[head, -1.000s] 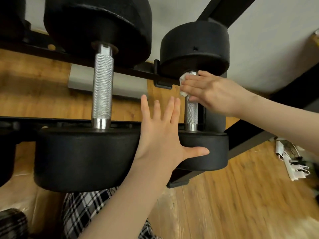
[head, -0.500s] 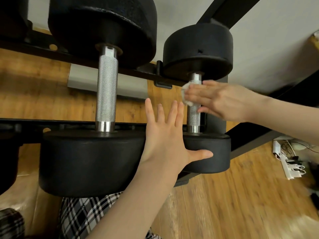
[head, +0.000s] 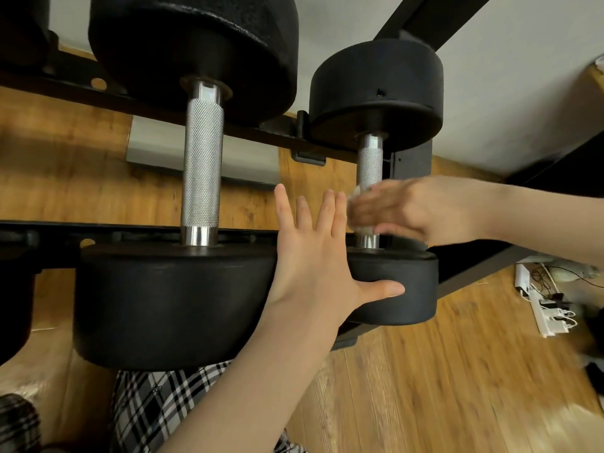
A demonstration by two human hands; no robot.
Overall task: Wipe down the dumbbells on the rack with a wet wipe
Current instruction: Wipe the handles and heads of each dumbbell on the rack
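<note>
Your right hand (head: 415, 210), blurred, wraps the wet wipe (head: 362, 228) round the small dumbbell's knurled handle (head: 369, 165), low near the front head (head: 392, 289). Handle axis runs away from you, so stroke along it. Left hand (head: 313, 266), fingers spread flat, holding nothing, braces that head. Bigger dumbbell (head: 201, 178) just beside, left; rack rail (head: 114, 232) underneath.

Wood-plank floor (head: 425, 387) fills the lower right. White power strip (head: 542, 313) lies on it at the right edge, with plugs and dark cables tangled just beside it. Pale wall (head: 523, 76) behind, grey baseboard strip (head: 157, 155) along its foot. Black-and-white plaid fabric (head: 157, 410) at bottom.
</note>
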